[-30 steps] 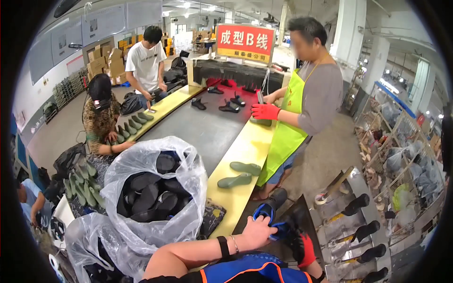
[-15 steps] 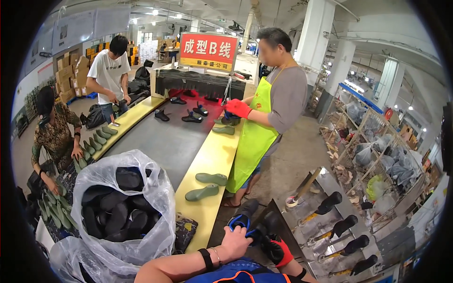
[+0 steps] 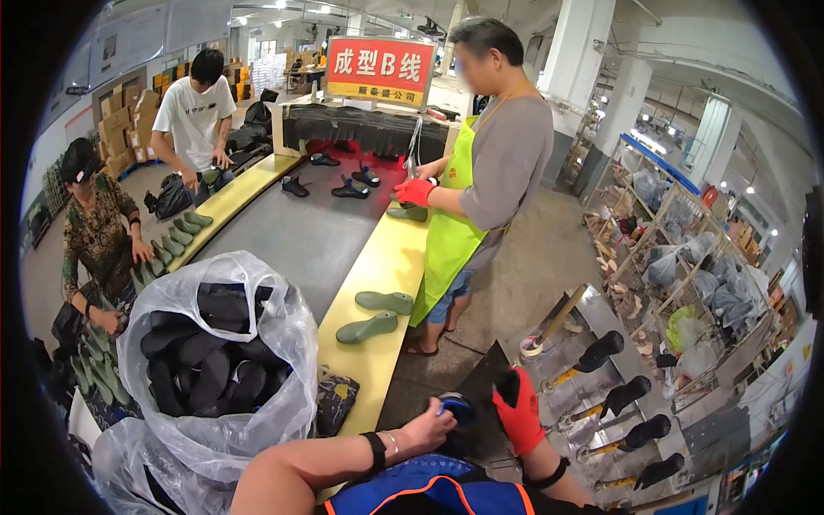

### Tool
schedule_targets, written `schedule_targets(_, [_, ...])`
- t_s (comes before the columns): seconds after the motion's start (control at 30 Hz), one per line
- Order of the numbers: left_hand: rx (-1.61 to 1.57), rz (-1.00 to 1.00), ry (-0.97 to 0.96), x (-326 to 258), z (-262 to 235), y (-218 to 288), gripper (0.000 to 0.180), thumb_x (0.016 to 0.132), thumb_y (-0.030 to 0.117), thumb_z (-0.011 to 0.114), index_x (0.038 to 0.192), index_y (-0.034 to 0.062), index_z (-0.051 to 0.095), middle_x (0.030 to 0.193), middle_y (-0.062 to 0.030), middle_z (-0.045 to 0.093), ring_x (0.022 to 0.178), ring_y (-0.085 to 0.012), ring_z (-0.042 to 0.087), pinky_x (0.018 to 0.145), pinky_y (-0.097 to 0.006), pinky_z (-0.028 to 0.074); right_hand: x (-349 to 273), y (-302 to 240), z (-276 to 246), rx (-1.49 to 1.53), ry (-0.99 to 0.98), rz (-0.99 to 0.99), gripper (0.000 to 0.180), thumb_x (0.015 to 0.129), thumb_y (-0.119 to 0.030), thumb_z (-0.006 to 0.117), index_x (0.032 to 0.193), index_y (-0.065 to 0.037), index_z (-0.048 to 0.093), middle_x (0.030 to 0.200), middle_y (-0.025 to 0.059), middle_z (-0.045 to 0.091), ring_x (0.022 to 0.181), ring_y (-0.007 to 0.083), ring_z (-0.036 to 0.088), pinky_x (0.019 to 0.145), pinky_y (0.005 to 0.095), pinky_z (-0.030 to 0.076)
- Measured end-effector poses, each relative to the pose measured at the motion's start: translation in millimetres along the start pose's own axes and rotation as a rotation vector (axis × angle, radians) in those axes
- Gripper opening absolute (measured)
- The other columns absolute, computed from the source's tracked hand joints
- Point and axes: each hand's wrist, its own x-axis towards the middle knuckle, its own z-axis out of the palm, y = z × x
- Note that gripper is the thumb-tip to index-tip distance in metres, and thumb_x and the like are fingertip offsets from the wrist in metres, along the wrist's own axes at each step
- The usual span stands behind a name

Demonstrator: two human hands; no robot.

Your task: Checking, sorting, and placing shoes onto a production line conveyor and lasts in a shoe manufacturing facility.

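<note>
1. Your bare left hand comes in low from the left, forearm lying across your blue garment, and its fingers are curled onto a small dark blue-and-black object just ahead of your chest. Your red-gloved right hand stands on the other side of that object, palm toward it, fingers together and pointing up. The object sits between the two hands, touching the left; I cannot tell whether the glove touches it.
2. The left hand is the nearer one. The object lies toward the fingertips of that hand, right of the wrist, and left of the glove's palm.
3. The object's long axis cannot be made out: only a rounded blue edge shows, the rest is covered by your fingers and by a dark angled plate beneath.
4. Beside your left forearm stands a clear plastic bag full of black soles, close but apart from the hand.
5. Ahead on the yellow conveyor edge lie two green shoe lasts, well apart from both hands, long axes running roughly across the strip.
6. To your right a metal rack carries black lasts on pegs, near the glove but not touched.
7. Whether the left hand clamps the object or only rests on it is not clear.
</note>
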Motion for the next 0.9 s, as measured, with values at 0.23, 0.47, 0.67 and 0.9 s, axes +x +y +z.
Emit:
schedule_targets(0.23, [0.045,0.118,0.082,6.4,3.3,6.2,0.021,0.085,0.029,0.056,0.092,0.0209,0.073,0.115,0.0004,0.057,0.114,-0.0227,0.047,0.083,-0.049,0.043,-17.9,27.6,21.2,-0.111,-0.454,-0.048,0.048,0.077,-0.027,0.073,0.12,-0.01,0.059,0.109,0.0112,0.065,0.102,0.031,0.06,0.085,0.0403,0.049])
schedule_targets(0.47, [0.035,0.132,0.082,-7.2,1.2,12.5,0.015,0.082,0.024,0.059,0.087,0.0198,0.072,0.109,0.002,0.057,0.11,-0.0182,0.048,0.068,-0.038,0.042,-41.2,13.6,34.3,-0.161,-0.372,0.031,0.031,0.078,-0.027,0.071,0.103,-0.011,0.064,0.093,0.0114,0.068,0.086,0.0309,0.065,0.072,0.0412,0.051])
schedule_targets(0.67, [-0.018,0.188,-0.022,1.5,8.5,8.3,0.013,0.079,0.024,0.06,0.084,0.0211,0.072,0.1,0.0039,0.057,0.102,-0.0156,0.049,0.065,-0.039,0.041,-58.0,51.1,45.3,-0.216,-0.218,0.076,0.034,0.083,-0.029,0.067,0.108,-0.006,0.064,0.08,0.0147,0.067,0.073,0.0357,0.063,0.066,0.045,0.051])
schedule_targets(0.9, [-0.352,-0.137,0.107,-11.2,30.9,-19.5,0.016,0.078,0.022,0.059,0.087,0.0234,0.072,0.1,-0.0034,0.058,0.102,-0.0246,0.053,0.08,-0.041,0.045,-66.7,49.7,26.3,-0.012,-0.5,0.302,0.04,0.086,-0.032,0.06,0.114,-0.003,0.062,0.105,0.0191,0.066,0.097,0.0385,0.061,0.083,0.0446,0.049])
